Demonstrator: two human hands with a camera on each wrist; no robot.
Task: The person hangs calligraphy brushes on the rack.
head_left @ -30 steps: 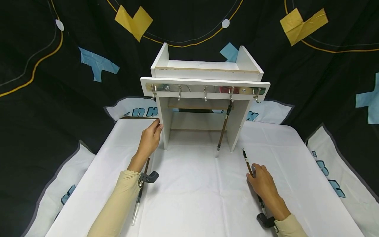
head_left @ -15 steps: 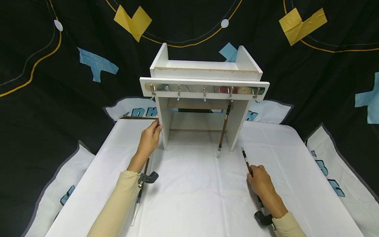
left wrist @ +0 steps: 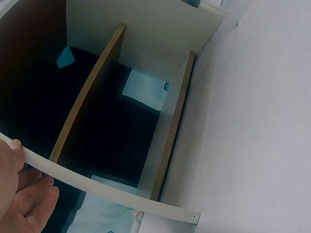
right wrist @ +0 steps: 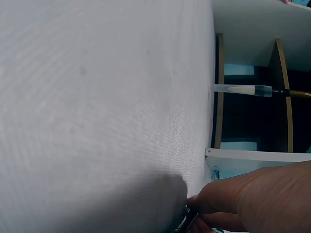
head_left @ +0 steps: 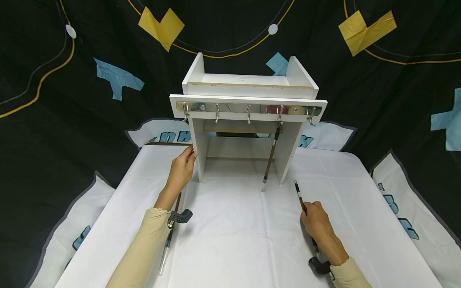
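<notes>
My left hand (head_left: 183, 167) grips the left side panel of a white wooden shelf rack (head_left: 291, 154), thumb inside and fingers outside, as the left wrist view shows. On the right, my right hand (head_left: 318, 224) pinches a brown calligraphy brush (head_left: 298, 193) by its handle, close over the white tabletop. This brush's black end with a hanging loop points toward the rack; its other end passes under the hand. A second calligraphy brush (head_left: 271, 156) with a clear cap (right wrist: 243, 90) hangs from the rack's fourth hook. A third capped brush (head_left: 165, 252) lies beneath my left forearm.
A row of metal hooks (head_left: 249, 114) lines the rack's front rail. The white cloth-covered table (head_left: 230, 240) spreads in front of the rack. Behind stands a black curtain (head_left: 230, 24) with yellow and blue tape pieces.
My right fingers have closed more tightly on the brush, and that hand has shifted slightly left. The hanging brush sways a little. My left hand stays on the rack.
</notes>
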